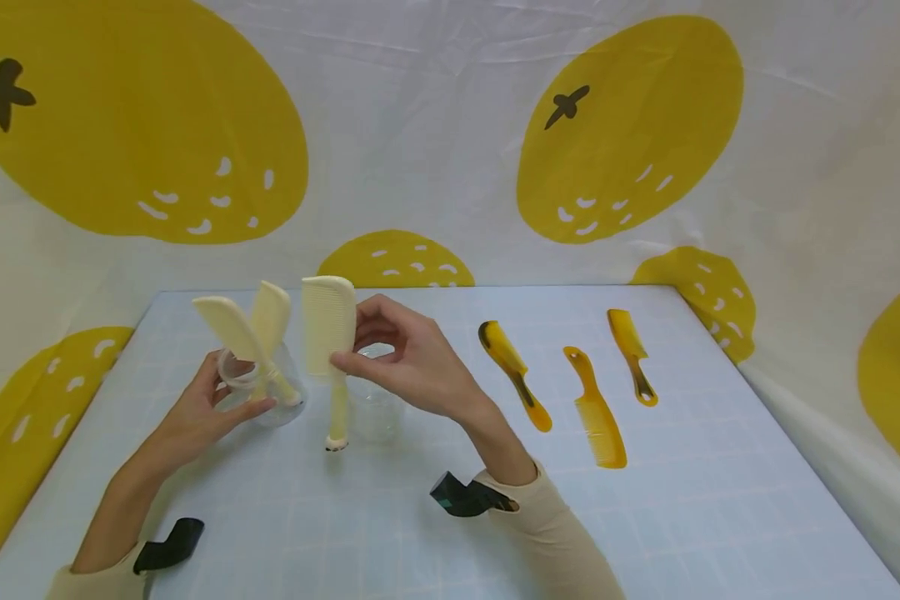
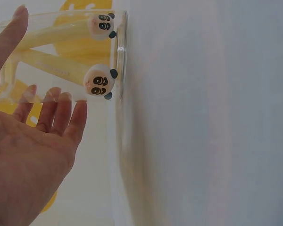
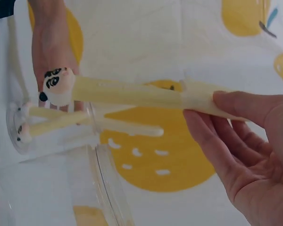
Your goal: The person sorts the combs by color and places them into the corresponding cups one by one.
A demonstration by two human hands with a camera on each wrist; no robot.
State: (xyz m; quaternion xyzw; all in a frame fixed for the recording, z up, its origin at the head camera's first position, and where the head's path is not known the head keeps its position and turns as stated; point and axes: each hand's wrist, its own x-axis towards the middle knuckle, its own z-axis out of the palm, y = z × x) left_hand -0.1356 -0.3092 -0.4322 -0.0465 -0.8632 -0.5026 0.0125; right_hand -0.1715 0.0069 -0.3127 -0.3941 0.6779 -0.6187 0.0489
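My right hand [image 1: 412, 358] pinches a pale yellow comb [image 1: 328, 325] by its toothed part, with thumb in front and fingers behind. The comb is held upright, handle down, and a panda-head end [image 3: 59, 87] tips the handle. My left hand [image 1: 202, 425] holds a clear jar [image 1: 281, 408], thumb on one side and fingers on the other. Two more pale yellow combs [image 1: 228, 325] stand tilted in this jar, toothed parts above its rim; their panda heads [image 2: 100, 81] rest near its bottom. A second clear jar [image 1: 378, 412] stands just behind the held comb, partly hidden.
On the right of the table [image 1: 690, 517] lie three amber-brown combs: one with a dark-streaked handle [image 1: 521, 383], one with its teeth toward the front [image 1: 600, 417], and a shorter one [image 1: 630, 350]. A white curtain [image 1: 420, 125] with yellow fruit prints hangs behind the table.
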